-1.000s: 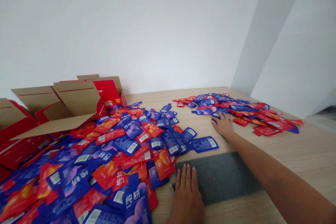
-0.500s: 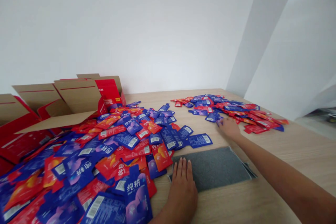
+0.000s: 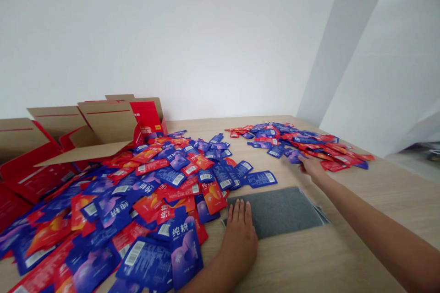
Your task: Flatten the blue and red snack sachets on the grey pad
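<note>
My left hand [image 3: 240, 226] lies flat with its fingers stretched out over the left end of a folded grey cloth [image 3: 285, 210]. Farther right, my right hand [image 3: 311, 167] pinches the edge of a blue pouch [image 3: 292, 155] with purple print. That pouch is at the near side of a pile of red and blue pouches [image 3: 330, 149]. To the left of my left hand spreads a larger heap of similar pouches; one blue pouch [image 3: 185, 249] with white lettering lies closest to it.
Open red cardboard boxes [image 3: 108, 121] with brown insides stand at the left behind the large heap. A lone blue pouch [image 3: 261, 179] lies just beyond the cloth. The wooden table [image 3: 206, 125] meets a white wall at the back.
My right hand has moved slightly right and now shows a blue pouch in its fingers, its purple face visible. My left hand stays on the cloth. The view has shifted a little.
</note>
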A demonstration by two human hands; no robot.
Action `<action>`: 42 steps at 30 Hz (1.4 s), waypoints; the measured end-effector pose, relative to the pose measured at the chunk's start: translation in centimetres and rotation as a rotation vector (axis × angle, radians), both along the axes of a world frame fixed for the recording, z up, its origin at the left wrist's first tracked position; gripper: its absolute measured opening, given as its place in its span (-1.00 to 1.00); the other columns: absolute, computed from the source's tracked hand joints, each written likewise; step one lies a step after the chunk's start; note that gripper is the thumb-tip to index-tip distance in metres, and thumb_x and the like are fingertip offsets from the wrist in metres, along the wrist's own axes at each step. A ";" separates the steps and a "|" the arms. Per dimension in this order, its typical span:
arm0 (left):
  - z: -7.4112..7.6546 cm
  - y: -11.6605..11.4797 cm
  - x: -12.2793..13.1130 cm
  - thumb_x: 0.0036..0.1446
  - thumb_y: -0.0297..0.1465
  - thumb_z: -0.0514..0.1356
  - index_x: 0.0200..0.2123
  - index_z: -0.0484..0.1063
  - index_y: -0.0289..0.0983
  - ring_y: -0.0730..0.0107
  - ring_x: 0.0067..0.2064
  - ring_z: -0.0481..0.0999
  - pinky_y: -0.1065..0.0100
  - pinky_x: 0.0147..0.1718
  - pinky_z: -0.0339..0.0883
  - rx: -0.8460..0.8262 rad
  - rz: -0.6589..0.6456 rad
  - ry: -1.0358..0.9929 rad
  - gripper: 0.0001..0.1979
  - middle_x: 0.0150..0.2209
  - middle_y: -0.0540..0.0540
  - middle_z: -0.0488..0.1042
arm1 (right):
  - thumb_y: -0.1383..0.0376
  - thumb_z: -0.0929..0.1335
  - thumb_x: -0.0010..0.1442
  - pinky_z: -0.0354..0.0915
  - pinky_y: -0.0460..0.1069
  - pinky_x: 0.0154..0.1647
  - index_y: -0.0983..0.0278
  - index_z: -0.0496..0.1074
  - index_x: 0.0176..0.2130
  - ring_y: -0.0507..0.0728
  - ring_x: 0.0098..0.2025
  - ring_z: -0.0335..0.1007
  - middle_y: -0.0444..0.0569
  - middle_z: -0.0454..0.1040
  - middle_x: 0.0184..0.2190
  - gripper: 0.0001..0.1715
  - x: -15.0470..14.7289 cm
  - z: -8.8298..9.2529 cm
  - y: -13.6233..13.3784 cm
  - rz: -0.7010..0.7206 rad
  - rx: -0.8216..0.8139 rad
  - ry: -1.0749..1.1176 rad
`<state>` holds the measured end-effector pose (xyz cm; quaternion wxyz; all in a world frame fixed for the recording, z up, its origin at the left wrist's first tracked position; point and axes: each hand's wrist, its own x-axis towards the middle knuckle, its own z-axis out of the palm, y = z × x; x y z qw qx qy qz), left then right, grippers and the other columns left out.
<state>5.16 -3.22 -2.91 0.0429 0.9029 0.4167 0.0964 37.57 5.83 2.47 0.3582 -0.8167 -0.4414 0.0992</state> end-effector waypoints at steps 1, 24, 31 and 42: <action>0.0 0.0 0.0 0.15 -0.47 -0.08 0.23 0.01 -0.49 0.11 0.27 -0.07 0.08 0.19 -0.10 0.003 -0.003 0.002 -0.44 0.25 -0.30 0.02 | 0.18 0.14 0.26 0.33 -0.03 -0.51 0.33 0.38 -0.38 0.08 -0.53 0.39 -0.01 0.44 -0.57 -0.62 -1.0 -0.1 -1.5 0.019 0.010 0.041; -0.7 0.2 -0.1 0.13 -0.48 -0.09 0.20 0.04 -0.53 0.12 0.26 -0.01 0.11 0.18 -0.06 0.114 -0.014 -0.002 -0.45 0.22 -0.34 0.09 | 0.20 0.12 0.27 0.06 0.20 0.19 0.42 0.15 0.20 0.25 0.28 -0.11 0.24 0.04 0.25 -0.42 -14.6 -6.8 -12.9 0.665 0.016 -0.709; -0.7 0.2 0.1 0.11 -0.49 -0.07 0.20 0.03 -0.53 0.09 0.26 -0.03 0.07 0.17 -0.05 0.109 -0.018 0.038 -0.44 0.23 -0.35 0.06 | 0.11 0.07 0.30 0.03 0.21 0.21 0.42 0.12 0.21 0.23 0.30 -0.17 0.24 0.01 0.26 -0.38 -10.6 -7.0 -12.1 0.613 -0.028 -0.716; -0.3 0.3 0.0 0.12 -0.48 -0.08 0.20 0.04 -0.53 0.12 0.26 -0.01 0.09 0.17 -0.02 0.089 -0.014 0.020 -0.45 0.22 -0.34 0.08 | 0.21 0.11 0.28 0.09 0.17 0.17 0.35 0.14 0.21 0.22 0.29 -0.12 0.14 0.03 0.27 -0.44 -13.8 -6.2 -12.6 0.678 -0.008 -0.690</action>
